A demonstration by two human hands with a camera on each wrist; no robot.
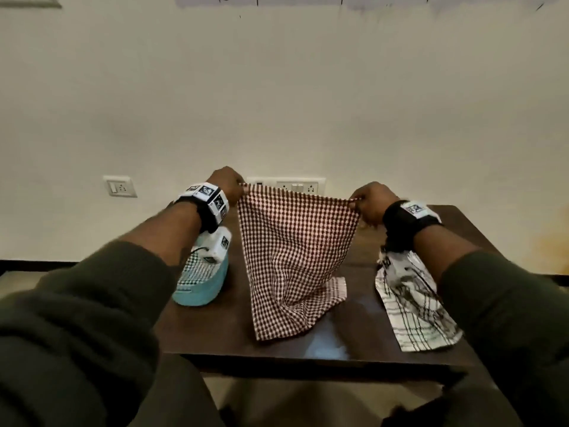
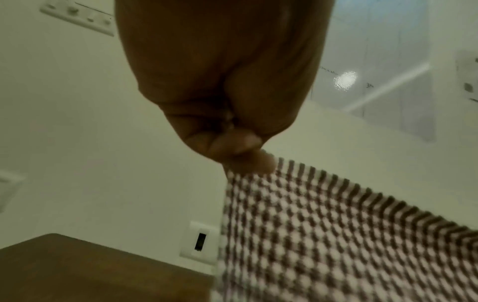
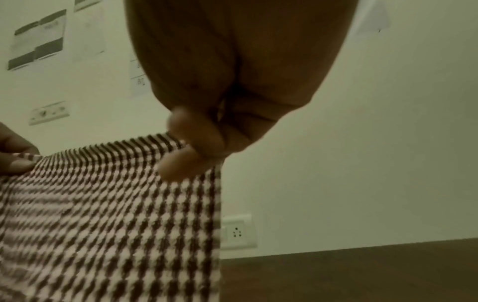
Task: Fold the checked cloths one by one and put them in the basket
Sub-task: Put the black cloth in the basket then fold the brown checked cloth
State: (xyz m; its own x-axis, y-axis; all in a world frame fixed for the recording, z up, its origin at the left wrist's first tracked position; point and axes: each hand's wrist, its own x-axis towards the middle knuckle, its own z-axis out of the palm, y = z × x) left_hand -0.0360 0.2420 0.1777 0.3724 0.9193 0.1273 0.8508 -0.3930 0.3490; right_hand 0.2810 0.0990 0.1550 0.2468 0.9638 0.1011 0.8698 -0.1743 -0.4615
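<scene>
A red-and-white checked cloth hangs spread in the air above the dark wooden table, its lower end crumpled on the tabletop. My left hand pinches its top left corner, and my right hand pinches the top right corner. The left wrist view shows thumb and finger of the left hand closed on the cloth corner. In the right wrist view the right hand pinches the cloth likewise. A light blue basket at the table's left holds a folded green checked cloth.
A white cloth with dark lines lies at the table's right, partly under my right forearm. Wall sockets sit on the cream wall behind the table. The table's front edge is near me.
</scene>
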